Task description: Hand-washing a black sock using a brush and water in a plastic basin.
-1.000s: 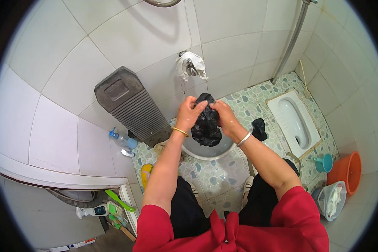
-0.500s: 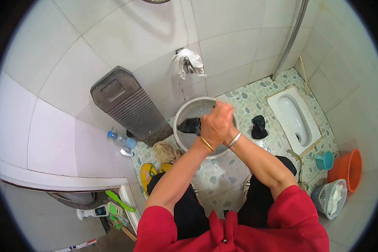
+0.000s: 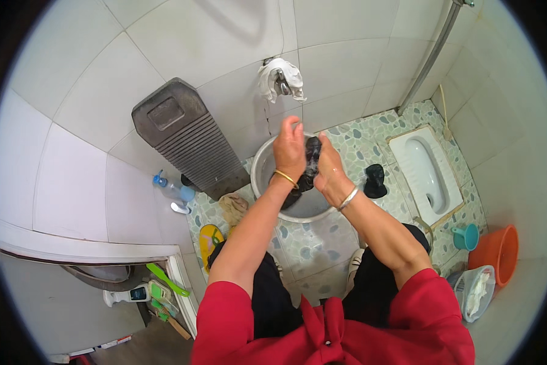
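Note:
A wet black cloth (image 3: pixel 311 159), small and bunched, hangs between my hands over a metal basin (image 3: pixel 265 196). My right hand (image 3: pixel 330 165) holds the cloth along its inner side. My left hand (image 3: pixel 290 151) is raised on the cloth's other side, its fingers apart and pointing up. The lower part of the cloth dips toward the basin, where dark fabric and greyish water show. Another black cloth bundle (image 3: pixel 375 181) lies on the tiled floor to the right of the basin.
A grey washboard (image 3: pixel 191 137) leans on the wall at left, near a beige rag (image 3: pixel 232 208) and a blue-topped bottle (image 3: pixel 170 187). A tap draped with white cloth (image 3: pixel 281 78) is above the basin. To the right are a squat toilet (image 3: pixel 428 173), teal dipper (image 3: pixel 466 237) and orange bucket (image 3: pixel 495 252).
My hands were clasped together on the black cloth; now they are apart, with the cloth upright between them. The left hand has loosened and its fingers have lifted.

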Tool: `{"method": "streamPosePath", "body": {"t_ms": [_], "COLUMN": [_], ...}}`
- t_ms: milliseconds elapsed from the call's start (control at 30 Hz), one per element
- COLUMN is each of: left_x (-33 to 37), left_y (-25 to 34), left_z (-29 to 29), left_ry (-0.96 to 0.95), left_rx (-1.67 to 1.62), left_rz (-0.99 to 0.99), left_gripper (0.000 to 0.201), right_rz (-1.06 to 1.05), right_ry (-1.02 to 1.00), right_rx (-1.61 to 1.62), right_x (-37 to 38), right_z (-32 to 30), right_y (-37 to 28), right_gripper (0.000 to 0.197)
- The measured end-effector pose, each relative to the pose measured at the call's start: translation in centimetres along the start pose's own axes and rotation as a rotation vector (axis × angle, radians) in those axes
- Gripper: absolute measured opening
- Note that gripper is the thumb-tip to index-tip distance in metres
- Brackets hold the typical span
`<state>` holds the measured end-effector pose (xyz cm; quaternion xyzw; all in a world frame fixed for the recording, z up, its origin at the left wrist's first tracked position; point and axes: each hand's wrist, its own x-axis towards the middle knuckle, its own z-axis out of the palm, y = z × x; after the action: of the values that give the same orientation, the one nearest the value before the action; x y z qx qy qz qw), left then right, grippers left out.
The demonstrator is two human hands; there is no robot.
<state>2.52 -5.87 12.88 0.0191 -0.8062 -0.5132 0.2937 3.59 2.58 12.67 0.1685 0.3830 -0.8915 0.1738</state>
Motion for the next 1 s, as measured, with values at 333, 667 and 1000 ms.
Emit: {"method": "streamPosePath", "body": {"t_ms": [333,667,1000], "left_x": [-1.4,-1.8,-1.7], "left_y": [-1.7,0.6,1.5], "left_z": [-2.6,-2.4,-3.8], "left_ry": [-0.314,-0.474,-0.676], "left_rx": [-0.239,-1.213,-0.925], "left_rz": [-0.844,-0.892,-0.831], "left_gripper": [0.057,0.045,0.039], "right_rz": [-0.007,-0.194,-0.273], "right_ry": [-0.204,-0.088,-0.088], "right_rx": [0.052,-0.052,-0.109], "right_x": [-1.0,-1.1,-2.1], "right_z": [1.4,0.6,0.1], "right_y": [-4.6,-1.8,-5.8], "right_gripper": [0.053,0.039,0.034]}}
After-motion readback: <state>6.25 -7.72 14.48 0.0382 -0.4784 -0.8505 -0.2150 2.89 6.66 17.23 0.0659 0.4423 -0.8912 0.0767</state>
